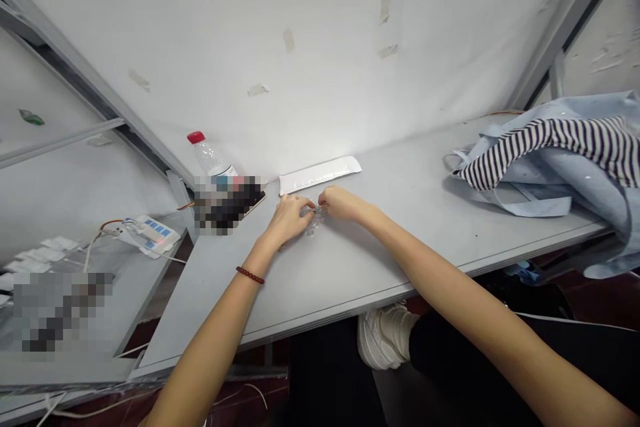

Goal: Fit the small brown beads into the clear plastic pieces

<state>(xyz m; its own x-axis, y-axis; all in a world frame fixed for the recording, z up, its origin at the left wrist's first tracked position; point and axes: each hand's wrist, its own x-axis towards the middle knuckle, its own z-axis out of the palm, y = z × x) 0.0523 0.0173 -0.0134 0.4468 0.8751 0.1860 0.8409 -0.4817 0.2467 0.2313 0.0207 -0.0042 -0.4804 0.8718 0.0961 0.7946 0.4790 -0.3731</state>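
Observation:
My left hand (pixel 289 219), with a dark red bead bracelet (pixel 250 275) on the wrist, and my right hand (pixel 341 204) meet over a grey table (pixel 380 247). Between their fingertips is a small crumpled piece of clear plastic (pixel 314 219), which both hands pinch. Just beyond my hands lies a long white paper packet (pixel 320 175), not touching them. To the left of my left hand stands a plastic bottle with a red cap (pixel 209 155). A pixelated blurred object (pixel 229 204) lies in front of it.
A light blue cloth bag (pixel 520 200) and a striped garment (pixel 550 150) are heaped at the table's right end. A white wall with tape scraps (pixel 257 90) rises behind. A power strip (pixel 150 235) sits on a lower surface at left. A white shoe (pixel 385 337) shows below the table edge.

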